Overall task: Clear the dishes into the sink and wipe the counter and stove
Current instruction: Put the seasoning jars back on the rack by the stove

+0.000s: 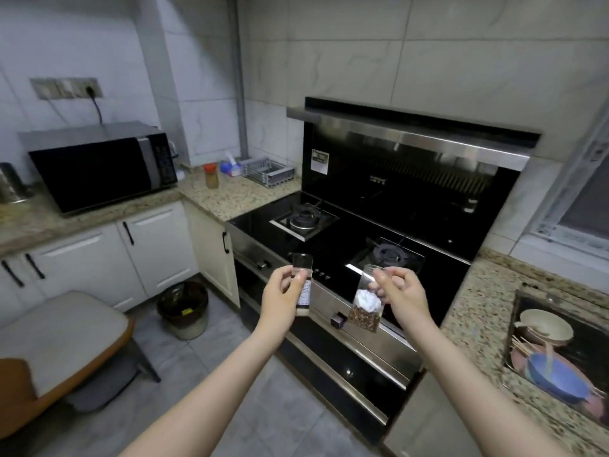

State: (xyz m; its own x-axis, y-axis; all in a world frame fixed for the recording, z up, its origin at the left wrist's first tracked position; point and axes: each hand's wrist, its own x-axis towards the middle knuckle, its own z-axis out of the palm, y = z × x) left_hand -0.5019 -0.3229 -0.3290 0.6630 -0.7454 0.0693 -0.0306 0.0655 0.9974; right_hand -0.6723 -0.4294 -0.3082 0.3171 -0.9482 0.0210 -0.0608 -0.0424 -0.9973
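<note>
Over the stove, both hands' jars perhaps upright.

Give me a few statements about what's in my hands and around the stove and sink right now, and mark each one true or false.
1. The left hand holds a spice jar with a black cap. True.
2. The right hand is empty. False: it pinches a clear plastic bag by its top.
3. A pot sits on the stove. False: both burners are bare.
4. The sink holds bowls, one blue. True.
5. The microwave door is open. False: it is closed.
</note>
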